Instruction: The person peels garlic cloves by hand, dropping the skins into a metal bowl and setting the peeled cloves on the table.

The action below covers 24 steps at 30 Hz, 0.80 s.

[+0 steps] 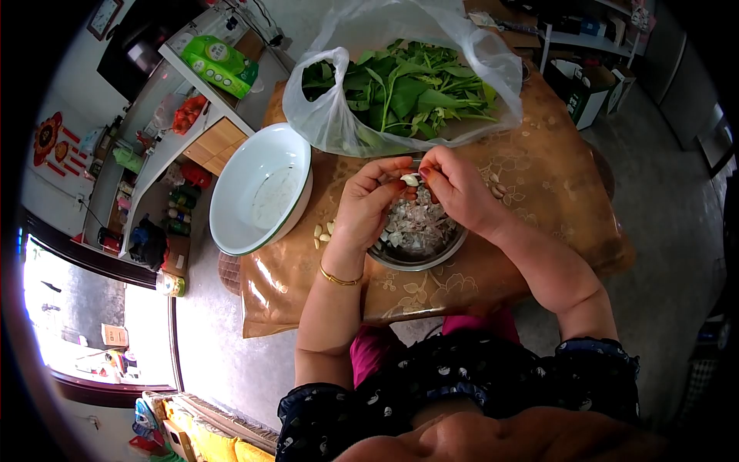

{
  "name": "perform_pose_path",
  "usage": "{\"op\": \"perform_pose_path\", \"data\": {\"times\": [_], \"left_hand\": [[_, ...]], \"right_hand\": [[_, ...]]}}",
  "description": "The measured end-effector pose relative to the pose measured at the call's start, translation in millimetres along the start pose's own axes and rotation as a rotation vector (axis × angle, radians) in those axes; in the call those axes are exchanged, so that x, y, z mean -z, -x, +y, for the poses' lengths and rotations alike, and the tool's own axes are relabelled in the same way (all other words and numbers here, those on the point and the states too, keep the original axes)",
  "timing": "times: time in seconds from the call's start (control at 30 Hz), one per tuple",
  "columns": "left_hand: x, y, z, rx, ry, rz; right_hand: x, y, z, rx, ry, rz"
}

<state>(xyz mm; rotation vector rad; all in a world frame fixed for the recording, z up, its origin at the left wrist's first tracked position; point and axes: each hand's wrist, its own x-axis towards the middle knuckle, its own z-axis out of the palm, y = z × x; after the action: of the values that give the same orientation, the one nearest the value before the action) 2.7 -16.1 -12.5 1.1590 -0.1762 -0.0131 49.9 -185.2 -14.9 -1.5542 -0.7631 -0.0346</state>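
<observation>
Over a metal bowl (422, 266), my left hand (363, 202) pinches a white garlic clove (410, 180) between thumb and fingers. My right hand (460, 189) meets it from the other side, thumb and fingertips pressed together at the clove's end; whether a strip of skin is in them is too small to tell. Papery garlic skins (416, 225) fill much of the bowl below. Several pale peeled cloves (324, 234) lie on the table beside my left wrist. A few unpeeled-looking cloves (497, 185) rest to the right of my right hand.
A white enamel basin (237, 179) stands at the table's left. Behind the bowl, a clear plastic bag (327, 115) holds leafy greens (416, 86). A brown patterned cloth (554, 208) covers the table. Shelves with a green packet (219, 65) are at the left.
</observation>
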Motion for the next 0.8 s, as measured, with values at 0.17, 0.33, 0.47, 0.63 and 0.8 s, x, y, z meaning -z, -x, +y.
{"op": "perform_pose_path", "data": {"times": [0.17, 0.33, 0.47, 0.63, 0.8], "left_hand": [[0.5, 0.0, -0.4, -0.002, -0.014, 0.006], [1.2, -0.2, -0.9, -0.022, -0.025, 0.000], [1.2, -0.7, 0.4, -0.024, 0.008, -0.013], [3.4, -2.5, -2.9, -0.087, -0.059, -0.012], [-0.3, -2.5, -1.0, -0.135, -0.145, 0.001]], "right_hand": [[0.2, -0.1, 1.1, -0.026, -0.061, 0.002], [0.7, -0.3, 1.7, -0.035, -0.074, -0.014], [0.3, 0.1, 0.5, -0.042, -0.074, -0.029], [0.2, 1.0, -3.0, -0.048, -0.116, -0.041], [2.3, 0.5, -0.4, -0.093, -0.188, -0.040]]}}
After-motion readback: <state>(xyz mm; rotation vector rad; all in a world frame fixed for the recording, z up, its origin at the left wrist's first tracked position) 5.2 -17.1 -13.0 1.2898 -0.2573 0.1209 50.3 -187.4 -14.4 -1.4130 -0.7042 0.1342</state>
